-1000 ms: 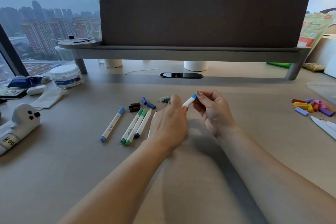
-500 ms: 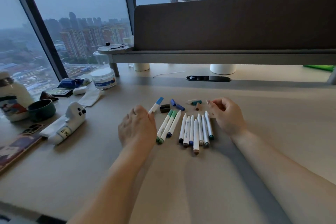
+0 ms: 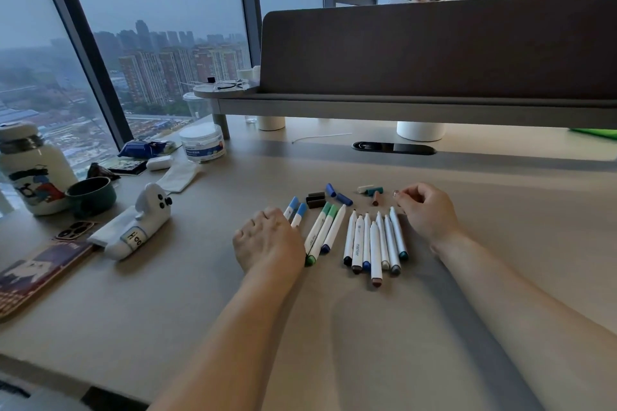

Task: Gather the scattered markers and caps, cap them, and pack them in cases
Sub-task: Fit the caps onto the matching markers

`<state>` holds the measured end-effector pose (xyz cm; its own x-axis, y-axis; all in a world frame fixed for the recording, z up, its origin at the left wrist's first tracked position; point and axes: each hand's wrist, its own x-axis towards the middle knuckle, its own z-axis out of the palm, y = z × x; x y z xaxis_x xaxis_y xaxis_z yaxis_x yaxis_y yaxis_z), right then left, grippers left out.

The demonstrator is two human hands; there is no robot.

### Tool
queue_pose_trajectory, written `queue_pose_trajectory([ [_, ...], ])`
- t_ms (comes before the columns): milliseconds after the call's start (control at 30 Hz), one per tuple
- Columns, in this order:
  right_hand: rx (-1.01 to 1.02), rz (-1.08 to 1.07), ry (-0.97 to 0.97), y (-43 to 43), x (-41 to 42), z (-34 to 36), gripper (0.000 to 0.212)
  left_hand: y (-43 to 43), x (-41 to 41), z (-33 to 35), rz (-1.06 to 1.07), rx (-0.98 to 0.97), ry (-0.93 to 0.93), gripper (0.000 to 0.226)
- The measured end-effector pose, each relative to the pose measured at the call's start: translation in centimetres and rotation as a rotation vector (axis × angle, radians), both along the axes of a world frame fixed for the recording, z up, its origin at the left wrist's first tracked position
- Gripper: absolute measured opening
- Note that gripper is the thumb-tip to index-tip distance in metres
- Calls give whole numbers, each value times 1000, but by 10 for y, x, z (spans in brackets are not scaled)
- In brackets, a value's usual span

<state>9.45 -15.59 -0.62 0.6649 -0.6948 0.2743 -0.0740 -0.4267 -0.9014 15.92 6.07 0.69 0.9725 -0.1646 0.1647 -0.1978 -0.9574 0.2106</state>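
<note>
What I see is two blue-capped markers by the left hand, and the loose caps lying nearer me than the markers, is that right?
Not quite. The head view shows the loose caps lying beyond the markers, farther from you, not nearer. The two blue-capped markers are indeed by the left hand.

Matt desk (image 3: 434, 327); plastic markers (image 3: 375, 240)
</note>
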Motion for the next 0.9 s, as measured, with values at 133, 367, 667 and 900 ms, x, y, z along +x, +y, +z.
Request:
queue_pose_trajectory([
  [133,-120,50,54,0,13,9,7,1,4,3,-39,-92,-37,37],
  [367,-374,281,315,17,80,26,24,-8,15,5,-204,-388,-61,17],
  [667,-551,378,545,13,123,15,35,-15,34,2,-221,-587,-54,4],
  [900,-325,297,155,13,85,25,25,-14,33,-1,-251,-625,-20,4],
])
